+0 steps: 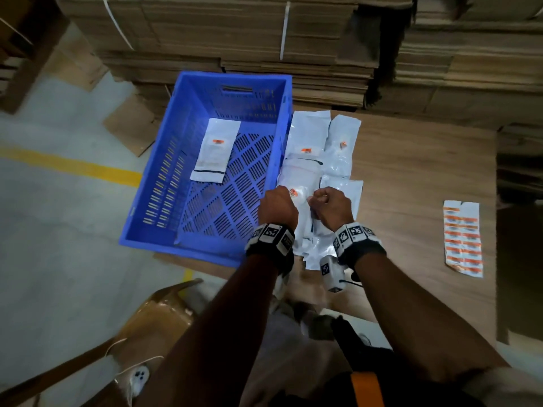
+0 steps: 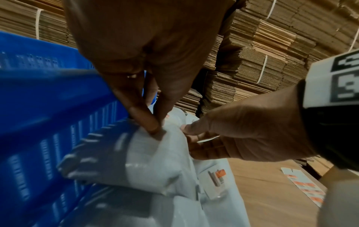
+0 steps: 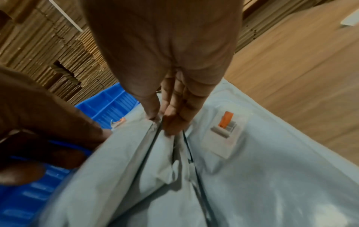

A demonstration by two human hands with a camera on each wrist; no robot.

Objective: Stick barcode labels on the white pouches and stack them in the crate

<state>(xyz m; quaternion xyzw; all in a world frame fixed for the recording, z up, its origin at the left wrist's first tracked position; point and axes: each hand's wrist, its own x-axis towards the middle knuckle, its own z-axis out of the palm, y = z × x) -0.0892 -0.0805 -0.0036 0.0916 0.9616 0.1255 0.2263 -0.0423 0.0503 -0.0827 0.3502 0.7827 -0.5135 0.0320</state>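
You have both hands on the same white pouch [image 1: 299, 201], the top one of the loose pile lying on the cardboard sheet [image 1: 411, 177] just beside the right wall of the blue crate [image 1: 164, 183]. Your left hand [image 1: 277, 205] pinches the pouch's near-left part between thumb and fingertips, close to its orange-and-white barcode label [image 1: 293, 193], and your right hand [image 1: 330, 205] has its fingers together, clamped on a gathered fold of the film, as the right wrist view shows clearly. That pouch already carries its label, so I read this as the lift-and-stack step, not the sticking step. One labelled pouch [image 1: 216, 149] lies flat on the crate floor toward the far-left corner, so the stack has barely begun. Next you need to raise this pouch clear of the crate's rim, carry it leftward, and lay it flat on or square with the one inside. Take care that the slippery film below doesn't drag along. Other pouches in the pile also show orange labels, though I can't tell whether all do. The label sheet [image 1: 463, 237] waits well apart, near the cardboard's right edge.
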